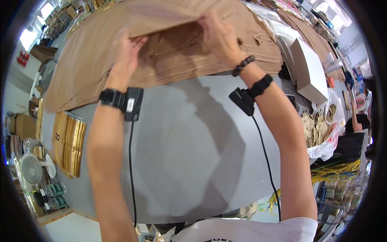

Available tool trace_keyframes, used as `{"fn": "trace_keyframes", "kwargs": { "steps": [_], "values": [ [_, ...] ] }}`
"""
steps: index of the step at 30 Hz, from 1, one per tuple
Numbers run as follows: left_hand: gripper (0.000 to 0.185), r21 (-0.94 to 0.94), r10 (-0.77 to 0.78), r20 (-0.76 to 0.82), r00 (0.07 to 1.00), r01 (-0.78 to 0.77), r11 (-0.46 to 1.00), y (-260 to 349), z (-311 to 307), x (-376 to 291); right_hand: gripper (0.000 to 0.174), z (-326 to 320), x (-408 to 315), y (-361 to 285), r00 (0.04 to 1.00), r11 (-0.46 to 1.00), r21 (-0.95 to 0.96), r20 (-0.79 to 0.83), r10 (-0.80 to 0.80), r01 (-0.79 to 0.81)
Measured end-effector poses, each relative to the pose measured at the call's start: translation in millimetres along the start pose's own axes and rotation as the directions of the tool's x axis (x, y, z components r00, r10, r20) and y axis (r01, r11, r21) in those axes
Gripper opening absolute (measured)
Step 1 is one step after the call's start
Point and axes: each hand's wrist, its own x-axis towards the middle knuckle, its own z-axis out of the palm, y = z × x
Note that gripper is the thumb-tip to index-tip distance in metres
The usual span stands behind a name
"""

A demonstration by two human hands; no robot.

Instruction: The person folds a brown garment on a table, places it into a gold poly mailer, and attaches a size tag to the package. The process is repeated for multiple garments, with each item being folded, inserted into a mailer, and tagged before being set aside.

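Note:
A large stack of brown fabric pieces (90, 57) lies before me at the far side of the grey table. My right hand (219, 36) has its fingers closed on the near edge of the top piece, lifting it above the layers below. At the left end of this raised edge is my left hand (127, 51), blurred, its fingers just under the edge. Whether it grips the cloth is unclear. Folded edges of several layers show below the gap. Each wrist bears a strapped black device with a cable, and a dark bead bracelet (243, 65) circles the right wrist.
Gold packaging bags (71, 142) lie at the left table edge, near a white fan (31, 169) and water bottles (56, 195). At the right stand a white box (310, 72) and a plastic bag (328, 142) holding tan tags (316, 128). Another person's arm (356, 118) shows far right.

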Motion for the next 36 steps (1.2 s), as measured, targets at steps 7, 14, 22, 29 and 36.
{"fn": "trace_keyframes", "kwargs": {
  "steps": [7,14,22,29,36],
  "values": [
    [0.041,0.115,0.344,-0.071,0.936,-0.335,0.935,84,-19,-75,0.009,-30,-29,15,0.96,0.912,-0.4,0.207,0.19,-0.094],
    [0.043,0.137,0.384,-0.274,0.882,-0.36,0.923,143,-93,-120,0.032,-162,-69,22,0.906,0.804,-0.467,0.013,0.422,-0.368],
    [0.022,-0.103,0.174,-0.464,0.868,-0.248,0.963,111,-144,-126,0.027,-339,-186,-58,0.906,0.907,0.051,-0.058,0.42,-0.417],
    [0.028,-0.228,0.051,-0.59,0.806,-0.227,0.947,102,-171,-136,0.042,-456,-266,-6,0.611,0.779,0.29,-0.492,0.62,-0.556],
    [0.039,-0.025,0.127,-0.757,0.641,-0.222,0.975,145,-337,-183,0.05,-541,-298,106,0.367,0.551,0.594,-0.412,0.834,-0.586]
  ]
}}
